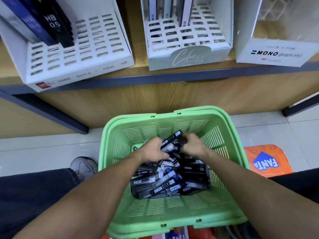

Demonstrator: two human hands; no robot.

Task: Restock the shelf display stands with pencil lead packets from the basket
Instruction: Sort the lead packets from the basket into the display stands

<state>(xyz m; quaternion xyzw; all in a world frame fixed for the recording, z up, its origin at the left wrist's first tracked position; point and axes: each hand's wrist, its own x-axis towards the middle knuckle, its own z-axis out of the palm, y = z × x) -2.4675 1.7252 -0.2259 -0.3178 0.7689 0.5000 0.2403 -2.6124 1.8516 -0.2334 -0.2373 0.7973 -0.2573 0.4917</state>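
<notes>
Head view: inside a green slatted plastic basket (172, 211) of dark pencil lead packets (165, 180), left hand (152, 150) and right hand (193, 145) curl their fingers around a black packet stack (170, 140).

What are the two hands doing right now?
Left hand: fingers gripping a black lead packet.
Right hand: fingers curled on the same packet.

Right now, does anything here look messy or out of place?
The packets in the green basket lie jumbled, pointing every way. The left display stand has its few packets leaning, and most slots are unfilled.
</notes>
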